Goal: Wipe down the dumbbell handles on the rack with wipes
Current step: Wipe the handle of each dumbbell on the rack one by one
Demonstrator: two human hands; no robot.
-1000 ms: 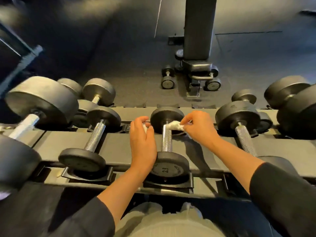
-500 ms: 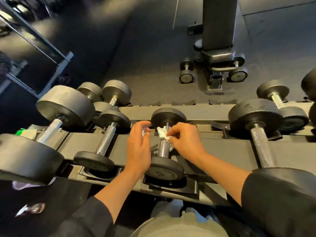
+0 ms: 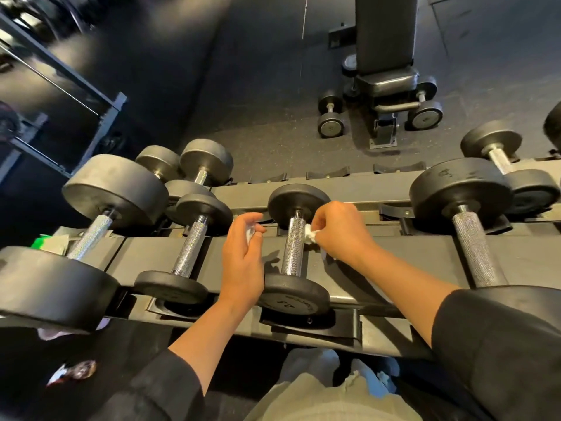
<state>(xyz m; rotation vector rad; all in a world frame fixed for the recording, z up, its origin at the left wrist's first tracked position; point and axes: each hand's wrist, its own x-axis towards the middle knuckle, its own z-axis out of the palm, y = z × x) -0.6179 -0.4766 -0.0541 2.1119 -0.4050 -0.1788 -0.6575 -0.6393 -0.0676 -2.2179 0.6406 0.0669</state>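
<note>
The right hand (image 3: 340, 232) pinches a crumpled wipe (image 3: 310, 237) against the small dumbbell's handle (image 3: 294, 247) on the rack (image 3: 394, 262); the left hand (image 3: 243, 253) curls around another white scrap (image 3: 250, 234) beside it; the neighbouring handles probably remain.

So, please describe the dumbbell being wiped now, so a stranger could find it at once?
Look at the long dark rack across the middle. Between the person's two hands stands the small dumbbell, its knurled handle pointing away from the viewer. It is the shortest there, and the right hand presses a white wipe against its handle.
</note>
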